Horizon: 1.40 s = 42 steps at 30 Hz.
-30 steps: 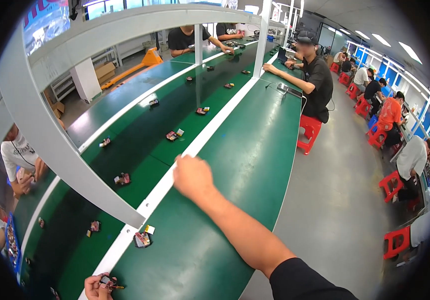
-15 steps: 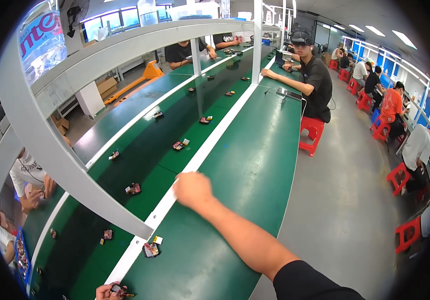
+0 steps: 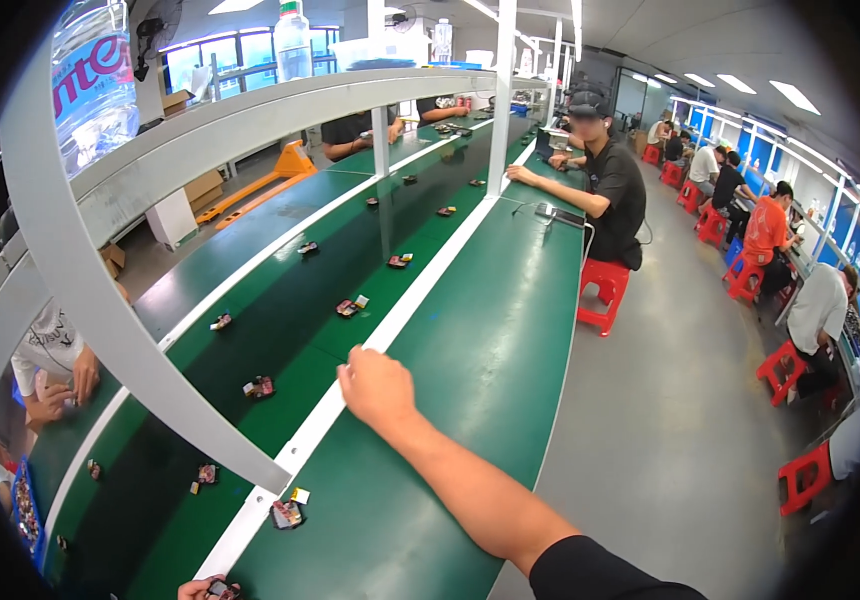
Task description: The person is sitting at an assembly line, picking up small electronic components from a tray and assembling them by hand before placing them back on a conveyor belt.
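My right hand [image 3: 377, 388] is closed at the inner edge of the green bench, its fingers curled down by the white rail [image 3: 328, 404]. What those fingers hold, if anything, is hidden. At the lower edge, partly cut off, my left hand [image 3: 193, 591] grips a small dark electronic part [image 3: 219, 588]. Another small electronic part [image 3: 287, 514], dark red with a white-and-yellow piece, lies on the bench between my hands. Past the rail, several similar parts are spaced along the green conveyor belt; the nearest to my right hand is a reddish-black one [image 3: 348, 308].
A grey shelf frame [image 3: 150, 300] arches over the belt, with a large water bottle [image 3: 92, 90] on it. A seated person [image 3: 610, 190] works farther up my side. Others sit across the belt, beside a blue bin [image 3: 26, 510]. Red stools [image 3: 804, 478] line the right.
The view has shifted, so most things sit lower in the picture. Belt parts have slid slightly away along the rail. My left hand is more cut off; my right hand stays by the rail.
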Each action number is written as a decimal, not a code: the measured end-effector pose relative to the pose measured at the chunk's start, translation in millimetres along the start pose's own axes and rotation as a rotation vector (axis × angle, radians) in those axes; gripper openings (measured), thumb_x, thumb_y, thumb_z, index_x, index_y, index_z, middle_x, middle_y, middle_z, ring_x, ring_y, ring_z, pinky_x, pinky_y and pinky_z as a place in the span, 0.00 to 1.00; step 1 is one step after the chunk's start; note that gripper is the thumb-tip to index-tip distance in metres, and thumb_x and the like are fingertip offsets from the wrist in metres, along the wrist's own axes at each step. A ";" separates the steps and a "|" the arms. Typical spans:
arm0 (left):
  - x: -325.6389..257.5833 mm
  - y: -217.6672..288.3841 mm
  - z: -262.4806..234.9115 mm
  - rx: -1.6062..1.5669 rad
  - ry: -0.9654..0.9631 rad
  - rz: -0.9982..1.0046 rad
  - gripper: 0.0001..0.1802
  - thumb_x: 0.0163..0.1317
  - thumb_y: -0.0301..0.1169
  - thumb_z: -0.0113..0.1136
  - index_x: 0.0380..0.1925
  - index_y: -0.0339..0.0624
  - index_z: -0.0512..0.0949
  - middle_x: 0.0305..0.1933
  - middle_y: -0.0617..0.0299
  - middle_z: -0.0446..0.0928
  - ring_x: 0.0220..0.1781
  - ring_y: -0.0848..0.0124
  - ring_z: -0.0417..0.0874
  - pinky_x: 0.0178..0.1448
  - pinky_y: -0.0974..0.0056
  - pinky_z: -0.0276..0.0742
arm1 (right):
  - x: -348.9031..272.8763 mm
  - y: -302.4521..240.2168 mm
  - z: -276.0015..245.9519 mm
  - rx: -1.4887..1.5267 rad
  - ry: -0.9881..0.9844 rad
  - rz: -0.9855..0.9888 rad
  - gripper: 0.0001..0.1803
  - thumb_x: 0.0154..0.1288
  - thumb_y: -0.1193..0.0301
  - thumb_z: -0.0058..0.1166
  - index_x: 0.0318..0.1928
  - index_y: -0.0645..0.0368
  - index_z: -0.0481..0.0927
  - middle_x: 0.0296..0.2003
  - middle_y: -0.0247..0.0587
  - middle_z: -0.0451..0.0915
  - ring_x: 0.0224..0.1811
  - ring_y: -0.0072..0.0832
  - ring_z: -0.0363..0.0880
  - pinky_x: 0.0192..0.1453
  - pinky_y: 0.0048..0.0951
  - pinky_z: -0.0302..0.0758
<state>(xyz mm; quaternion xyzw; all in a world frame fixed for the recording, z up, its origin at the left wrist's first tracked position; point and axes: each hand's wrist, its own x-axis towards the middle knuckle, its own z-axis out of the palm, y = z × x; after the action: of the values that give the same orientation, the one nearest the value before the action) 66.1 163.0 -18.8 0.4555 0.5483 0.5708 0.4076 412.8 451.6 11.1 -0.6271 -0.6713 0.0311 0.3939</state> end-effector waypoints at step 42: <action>5.2 -2.8 2.3 -0.014 0.017 0.007 0.12 0.70 0.25 0.54 0.51 0.34 0.72 0.46 0.50 0.80 0.41 0.68 0.82 0.48 0.62 0.83 | -3.3 1.4 23.4 -0.024 -0.301 0.040 0.12 0.55 0.68 0.50 0.25 0.66 0.80 0.28 0.58 0.82 0.33 0.53 0.83 0.41 0.51 0.79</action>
<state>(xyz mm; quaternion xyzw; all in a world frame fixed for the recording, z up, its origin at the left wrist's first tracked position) 66.9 168.8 -21.3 0.4497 0.5460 0.5798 0.4043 400.4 459.7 -7.4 -0.6333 -0.7103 0.1244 0.2808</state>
